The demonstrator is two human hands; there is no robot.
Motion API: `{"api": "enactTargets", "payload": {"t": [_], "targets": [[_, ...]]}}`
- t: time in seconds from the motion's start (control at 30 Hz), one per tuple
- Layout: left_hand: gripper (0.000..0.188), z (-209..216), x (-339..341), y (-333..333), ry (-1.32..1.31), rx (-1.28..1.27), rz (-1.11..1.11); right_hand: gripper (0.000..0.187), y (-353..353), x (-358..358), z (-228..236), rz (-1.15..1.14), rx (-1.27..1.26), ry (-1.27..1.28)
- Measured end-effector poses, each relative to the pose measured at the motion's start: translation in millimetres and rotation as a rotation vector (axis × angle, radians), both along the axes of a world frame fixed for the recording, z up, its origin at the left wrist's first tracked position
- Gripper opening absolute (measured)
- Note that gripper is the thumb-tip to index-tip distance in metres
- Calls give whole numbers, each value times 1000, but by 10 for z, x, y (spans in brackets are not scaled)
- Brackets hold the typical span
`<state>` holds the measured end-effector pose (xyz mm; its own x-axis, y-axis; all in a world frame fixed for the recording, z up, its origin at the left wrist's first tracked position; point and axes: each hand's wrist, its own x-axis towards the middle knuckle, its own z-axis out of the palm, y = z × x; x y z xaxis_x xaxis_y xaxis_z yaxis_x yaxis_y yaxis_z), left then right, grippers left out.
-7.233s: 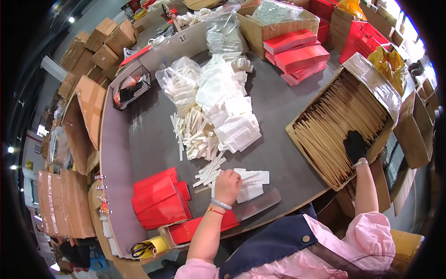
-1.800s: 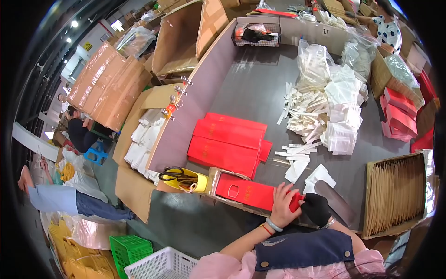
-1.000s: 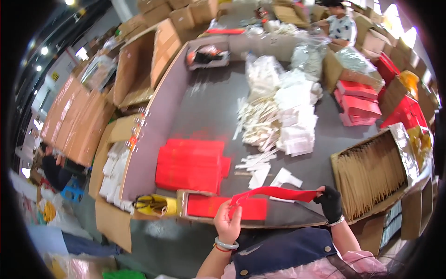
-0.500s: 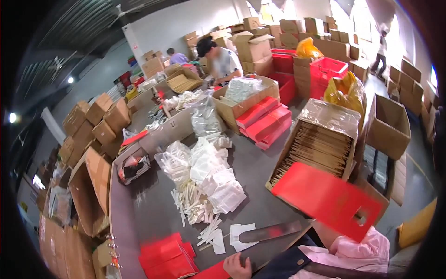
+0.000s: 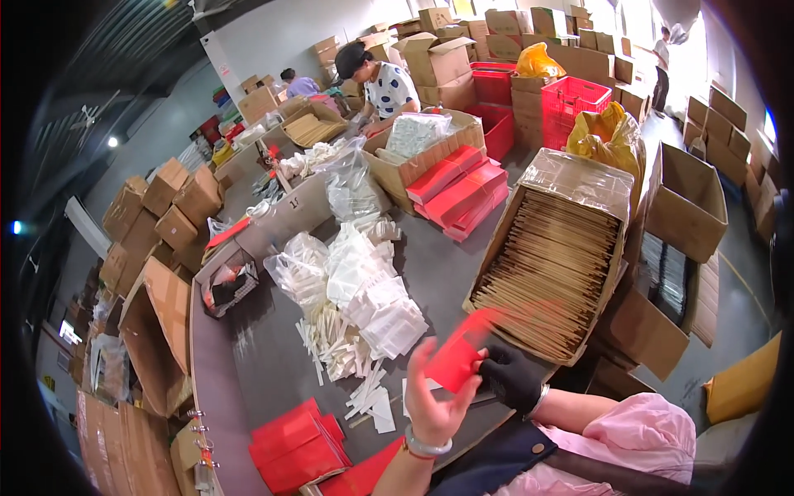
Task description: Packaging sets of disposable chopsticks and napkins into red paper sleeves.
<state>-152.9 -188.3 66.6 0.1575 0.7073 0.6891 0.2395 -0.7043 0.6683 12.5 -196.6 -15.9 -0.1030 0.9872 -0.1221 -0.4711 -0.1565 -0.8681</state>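
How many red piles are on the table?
3: far pile beside a cardboard box, lower-left pile, near-edge pile partly out of frame. More may be hidden.

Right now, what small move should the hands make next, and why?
Perhaps the left hand should close on the red piece: its fingers are spread close by the piece's lower end, while the black-gloved right hand seems to pinch its edge.

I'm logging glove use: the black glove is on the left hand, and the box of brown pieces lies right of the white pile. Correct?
No: the head view shows the black glove on the right hand, not the left hand. The box of brown pieces does lie right of the white pile.
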Motion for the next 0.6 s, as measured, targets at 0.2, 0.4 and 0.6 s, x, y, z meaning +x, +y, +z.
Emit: {"api": "enactTargets", "payload": {"t": [0.2,0.4,0.6], "targets": [[16,536,144,225,-171,-74,92,12,-269,-39,404,-64,-43,-14],[15,1153,127,-34,-56,110,-46,11,-424,-58,666,-79,412,-275],[35,1120,-33,-233,-56,128,-570,19,-335,240,515,45,1038,-528]]}}
